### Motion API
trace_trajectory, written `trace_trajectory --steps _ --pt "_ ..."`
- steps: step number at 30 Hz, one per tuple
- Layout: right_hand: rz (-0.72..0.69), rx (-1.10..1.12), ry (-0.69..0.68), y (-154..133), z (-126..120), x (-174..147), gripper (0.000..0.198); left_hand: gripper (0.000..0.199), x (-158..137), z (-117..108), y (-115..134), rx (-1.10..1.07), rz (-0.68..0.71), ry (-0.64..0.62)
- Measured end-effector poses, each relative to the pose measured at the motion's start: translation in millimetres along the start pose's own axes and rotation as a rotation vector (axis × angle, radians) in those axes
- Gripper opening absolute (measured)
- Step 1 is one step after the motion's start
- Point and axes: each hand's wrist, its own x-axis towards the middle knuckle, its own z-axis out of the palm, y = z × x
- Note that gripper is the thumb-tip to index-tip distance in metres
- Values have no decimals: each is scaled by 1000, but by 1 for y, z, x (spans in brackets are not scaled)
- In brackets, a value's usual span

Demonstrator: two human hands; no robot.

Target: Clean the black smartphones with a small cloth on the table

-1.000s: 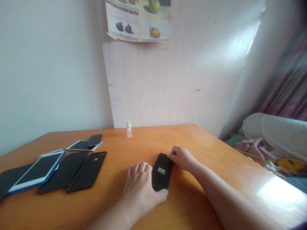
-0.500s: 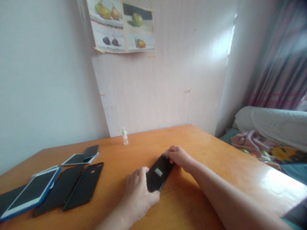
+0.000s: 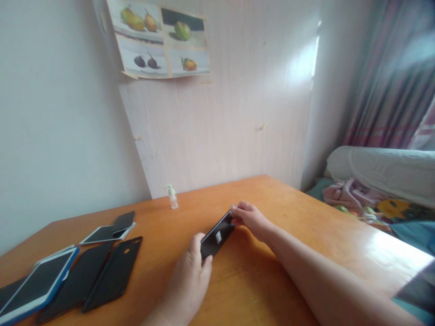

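A black smartphone (image 3: 214, 241) with a small pale label on its face is held tilted over the table. My left hand (image 3: 192, 271) grips its near end, thumb on one side and fingers on the other. At the far end, my right hand (image 3: 247, 217) is closed in a pinch against the phone's corner. Something small and whitish shows at those fingertips, too small to name. Left of my hands lies a black phone case (image 3: 113, 276) with a round hole.
Beside the case are a flat black case or device (image 3: 79, 278) and a white-fronted tablet in a blue case (image 3: 42, 278). Farther back, a small dark device (image 3: 124, 220) rests on a white-framed tablet (image 3: 98, 234). A clear pump bottle (image 3: 173, 199) stands near the table's (image 3: 265, 280) back edge.
The phone has been lifted and tipped more on edge, its label turning away. Both hands moved with it, the left one slightly leftward. The view has shifted a little right.
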Motion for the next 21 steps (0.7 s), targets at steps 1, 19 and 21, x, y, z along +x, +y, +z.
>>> trace_trajectory --steps 1,19,21 --pt "-4 3 12 0 0 0 27 31 0 -2 2 -9 -6 -3" --pt "-94 -143 117 -11 -3 -1 20 21 1 -8 6 181 134 -23" --pt "-118 -163 101 -12 2 -6 17 19 1 -6 5 199 161 5"
